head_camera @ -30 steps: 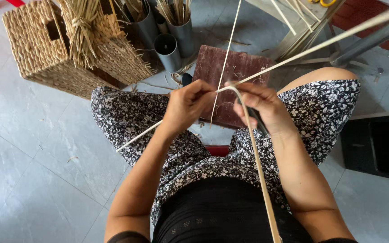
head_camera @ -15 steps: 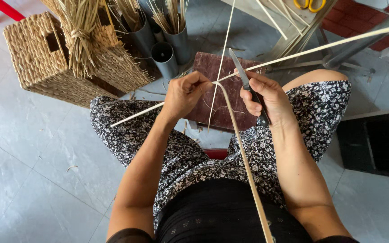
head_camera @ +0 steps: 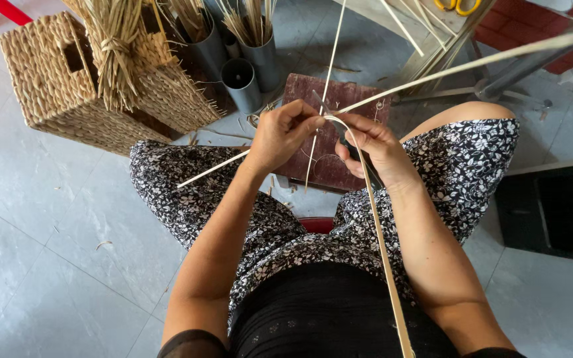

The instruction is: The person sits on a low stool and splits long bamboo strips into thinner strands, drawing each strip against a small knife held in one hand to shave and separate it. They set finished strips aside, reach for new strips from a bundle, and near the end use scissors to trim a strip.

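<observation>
Left hand [head_camera: 285,134]: pinched shut on pale cane strip [head_camera: 379,238], at the bend above the lap. Right hand [head_camera: 374,147]: closed round dark-handled knife [head_camera: 356,151], blade against the same strip. Strip location: between both hands, one end running back past the right arm, other end toward upper right.

Handling, as judged: blade best kept shallow along the grain, pinch close to the cut, tension even.

Count: woven baskets [head_camera: 48,79] two; grey tubes [head_camera: 241,81] three, holding reeds; wooden block [head_camera: 339,132] one; yellow-handled scissors [head_camera: 457,5] one.
</observation>
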### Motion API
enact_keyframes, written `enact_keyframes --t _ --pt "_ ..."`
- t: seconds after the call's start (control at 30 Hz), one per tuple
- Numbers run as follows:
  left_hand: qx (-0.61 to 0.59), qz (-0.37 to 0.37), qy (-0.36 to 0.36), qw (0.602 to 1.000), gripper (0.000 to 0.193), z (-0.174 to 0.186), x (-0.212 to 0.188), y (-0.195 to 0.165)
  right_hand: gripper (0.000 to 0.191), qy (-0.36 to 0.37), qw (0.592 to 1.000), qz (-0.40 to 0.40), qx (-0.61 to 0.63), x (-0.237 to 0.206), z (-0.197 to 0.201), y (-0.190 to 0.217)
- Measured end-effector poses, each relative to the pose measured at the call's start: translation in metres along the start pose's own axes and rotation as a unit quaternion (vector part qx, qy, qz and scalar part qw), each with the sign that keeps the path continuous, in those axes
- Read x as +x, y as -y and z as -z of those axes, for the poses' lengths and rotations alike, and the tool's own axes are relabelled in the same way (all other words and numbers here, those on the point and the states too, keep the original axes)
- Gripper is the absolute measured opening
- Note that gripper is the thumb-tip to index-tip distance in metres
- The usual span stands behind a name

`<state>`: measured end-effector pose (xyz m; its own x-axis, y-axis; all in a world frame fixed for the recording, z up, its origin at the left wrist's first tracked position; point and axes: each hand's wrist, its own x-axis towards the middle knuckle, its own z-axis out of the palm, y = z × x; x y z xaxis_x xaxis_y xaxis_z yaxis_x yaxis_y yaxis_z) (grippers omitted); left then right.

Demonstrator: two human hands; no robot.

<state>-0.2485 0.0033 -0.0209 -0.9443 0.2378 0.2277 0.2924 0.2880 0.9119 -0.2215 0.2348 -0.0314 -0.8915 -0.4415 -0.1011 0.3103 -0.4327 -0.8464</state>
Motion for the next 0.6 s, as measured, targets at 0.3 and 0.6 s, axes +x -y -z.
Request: enact_keyframes --t 0.3,0.6 --pt "-0.035 -0.013 -0.009 0.999 0.012 0.003 0.003 0.026 0.039 0.007 0.998 0.012 0.059 0.01 0.018 -0.002" --pt "-0.088 0.03 0.004 0.996 0.014 -0.007 0.015 0.04 0.044 -0.011 1.0 0.019 0.011 0.009 0.016 0.001"
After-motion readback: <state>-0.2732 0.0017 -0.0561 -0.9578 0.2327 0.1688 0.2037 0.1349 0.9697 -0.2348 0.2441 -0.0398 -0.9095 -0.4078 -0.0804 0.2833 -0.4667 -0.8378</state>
